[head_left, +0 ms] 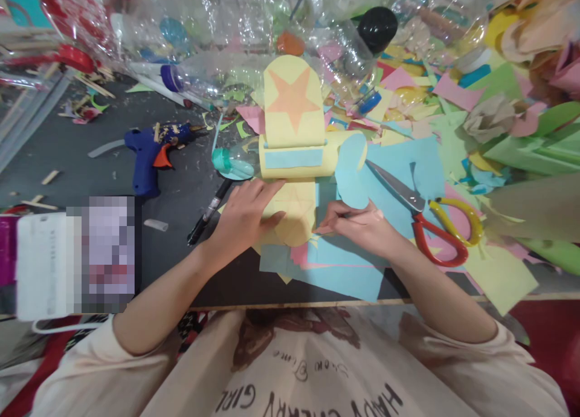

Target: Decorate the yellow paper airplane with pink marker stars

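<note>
A plastic bottle wrapped in yellow paper (294, 170) lies sideways, its green cap (221, 160) to the left. Across it runs a yellow wing with rounded ends (294, 127), with an orange star (295, 96) on the far half and a light blue strip (293, 158) at the middle. My left hand (247, 214) lies with fingers stretched over the left side of the near half. At that half's right edge, my right hand (351, 223) is closed in a pinch; what it pinches is hidden. Above it stand light blue rounded tail pieces (352, 172).
Scissors (419, 208) lie open on blue paper (408, 157) at right. A blue glue gun (151, 154) and a black marker (209, 211) lie at left. A phone-like device (109, 248) is near the edge. Clear bottles (217, 72) and paper scraps (453, 90) crowd the back.
</note>
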{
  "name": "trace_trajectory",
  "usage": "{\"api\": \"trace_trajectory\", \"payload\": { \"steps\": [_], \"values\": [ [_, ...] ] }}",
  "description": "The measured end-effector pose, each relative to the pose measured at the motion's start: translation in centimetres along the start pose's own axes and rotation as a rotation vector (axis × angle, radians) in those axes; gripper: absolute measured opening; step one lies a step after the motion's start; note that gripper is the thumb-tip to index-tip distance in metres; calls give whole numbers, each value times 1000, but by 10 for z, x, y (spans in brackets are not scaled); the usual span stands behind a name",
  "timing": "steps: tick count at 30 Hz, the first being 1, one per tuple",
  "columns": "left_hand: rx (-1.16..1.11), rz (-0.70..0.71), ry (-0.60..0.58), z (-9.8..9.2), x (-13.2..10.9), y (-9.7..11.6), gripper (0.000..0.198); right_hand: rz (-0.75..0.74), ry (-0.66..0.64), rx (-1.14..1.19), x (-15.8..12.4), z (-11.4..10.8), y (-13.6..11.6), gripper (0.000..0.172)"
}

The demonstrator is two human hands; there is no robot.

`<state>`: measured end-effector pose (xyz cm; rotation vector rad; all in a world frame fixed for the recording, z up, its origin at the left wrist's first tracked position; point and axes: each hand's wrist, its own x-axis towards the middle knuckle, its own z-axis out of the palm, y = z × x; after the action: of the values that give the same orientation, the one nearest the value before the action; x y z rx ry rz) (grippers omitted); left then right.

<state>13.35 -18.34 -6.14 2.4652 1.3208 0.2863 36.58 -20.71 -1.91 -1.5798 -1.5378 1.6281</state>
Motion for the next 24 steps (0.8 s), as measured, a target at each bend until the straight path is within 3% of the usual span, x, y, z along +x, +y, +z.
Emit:
{"api": "trace_trajectory", "payload": {
  "steps": [7, 11, 15, 21, 24],
  "values": [
    [0, -3, -4, 0, 0, 0, 47, 6, 27, 84, 2, -1, 3, 20],
    [-6, 7, 1, 1, 0, 0, 49, -102, 53, 212, 4, -2, 4, 20],
    [-5, 18, 8, 1, -1, 0, 50, -252, 135, 114, 4, 7, 5, 19],
    [-15, 25, -5, -3, 0, 0, 52, -434, 103, -26, 9, 26, 18, 24],
    [-16, 33, -6, -4, 1, 1, 50, -450, 101, -40, 12, 29, 23, 25]
  ]
}}
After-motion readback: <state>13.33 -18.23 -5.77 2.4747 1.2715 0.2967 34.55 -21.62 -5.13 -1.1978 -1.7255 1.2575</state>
